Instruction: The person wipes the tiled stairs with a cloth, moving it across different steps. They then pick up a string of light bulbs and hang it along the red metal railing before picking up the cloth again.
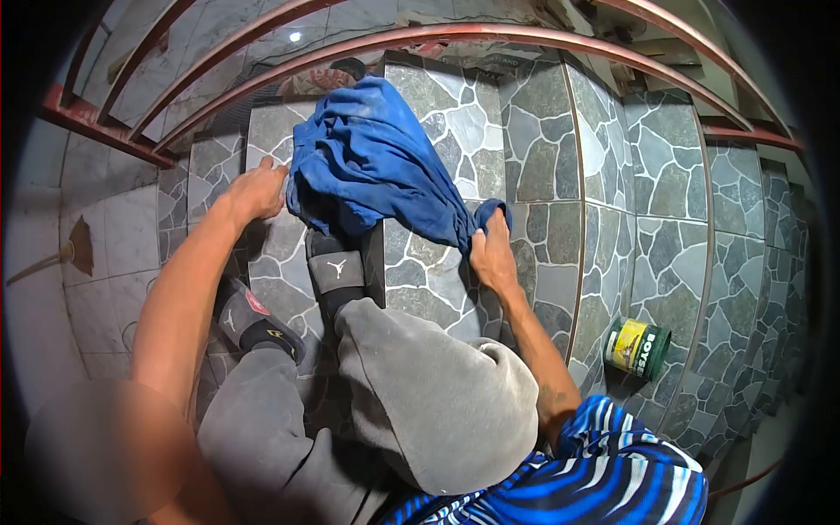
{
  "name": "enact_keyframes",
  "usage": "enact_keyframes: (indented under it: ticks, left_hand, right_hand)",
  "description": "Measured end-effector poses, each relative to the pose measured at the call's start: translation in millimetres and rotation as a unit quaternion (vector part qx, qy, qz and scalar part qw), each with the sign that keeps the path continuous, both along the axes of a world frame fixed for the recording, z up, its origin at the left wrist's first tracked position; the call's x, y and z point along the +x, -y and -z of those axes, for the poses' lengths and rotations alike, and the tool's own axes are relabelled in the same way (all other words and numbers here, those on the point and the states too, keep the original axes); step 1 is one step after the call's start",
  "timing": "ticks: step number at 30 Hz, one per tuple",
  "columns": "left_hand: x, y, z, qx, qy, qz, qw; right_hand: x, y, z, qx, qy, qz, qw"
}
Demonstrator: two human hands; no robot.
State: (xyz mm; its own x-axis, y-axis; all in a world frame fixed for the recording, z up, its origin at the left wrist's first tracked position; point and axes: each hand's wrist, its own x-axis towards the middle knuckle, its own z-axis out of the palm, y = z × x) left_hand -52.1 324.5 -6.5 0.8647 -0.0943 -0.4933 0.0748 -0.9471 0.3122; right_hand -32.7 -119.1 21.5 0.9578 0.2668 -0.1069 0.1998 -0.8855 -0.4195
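A crumpled blue cloth [372,157], which looks like a garment, is stretched between my two hands over the stone-patterned steps. My left hand [260,189] pinches its left edge, with the fingertips partly hidden by the fabric. On the other side, my right hand [493,256] grips a twisted, narrow end, and a small flap of cloth sticks out above the fist. The middle of the cloth bunches up in loose folds, and its lower edge hangs just past my slide sandal [336,271].
Red metal railings [420,35] curve across the top. A green paint can [638,349] with a yellow label lies on its side on a step at right. At far left, a hand fan or brush-like item [80,247] rests by the pale wall. My other foot [254,319] stands lower left.
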Motion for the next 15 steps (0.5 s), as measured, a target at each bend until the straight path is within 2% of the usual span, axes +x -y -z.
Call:
enact_keyframes:
  ticks: [2,4,5,6,7,8,10,11,12,14,15]
  left_hand:
    - [-1.5,-0.5,3.8,0.016,-0.023,0.016,0.999]
    - [-1.8,-1.6,8.9,0.021,-0.025,0.023,0.999]
    - [-1.7,-1.4,12.0,0.016,-0.017,0.023,0.999]
    - [-1.0,0.5,15.1,0.011,-0.009,0.027,1.000]
    - [1.3,3.5,16.1,0.005,-0.009,0.033,0.999]
    - [5.1,5.1,15.3,0.000,-0.008,0.035,0.999]
    - [7.5,5.4,13.2,-0.010,0.002,0.040,0.999]
    - [10.8,5.8,10.1,-0.016,0.015,0.044,0.999]
    - [12.7,7.5,8.2,-0.024,0.027,0.048,0.998]
    - [17.1,6.4,5.6,-0.022,0.032,0.040,0.998]
    - [17.3,5.4,2.0,-0.023,0.034,0.037,0.998]
  right_hand:
    - [4.6,-2.4,1.8,-0.041,0.020,-0.020,0.999]
    - [40.6,3.1,30.1,-0.094,0.117,-0.099,0.984]
    - [63.1,-13.0,28.5,-0.035,0.131,-0.057,0.989]
    - [97.5,-16.4,37.2,-0.070,0.164,-0.108,0.978]
    - [130.2,-30.5,33.3,-0.048,0.163,-0.100,0.980]
    - [180.6,-20.7,54.7,-0.164,0.198,-0.206,0.944]
    - [237.0,-45.9,37.0,-0.210,0.201,-0.261,0.920]
    - [269.6,-46.9,45.4,-0.233,0.212,-0.305,0.899]
    - [286.8,-58.1,38.9,-0.263,0.172,-0.303,0.900]
    - [283.2,-74.7,37.3,-0.135,0.146,-0.137,0.970]
    - [280.0,-60.7,50.4,-0.139,0.157,-0.175,0.962]
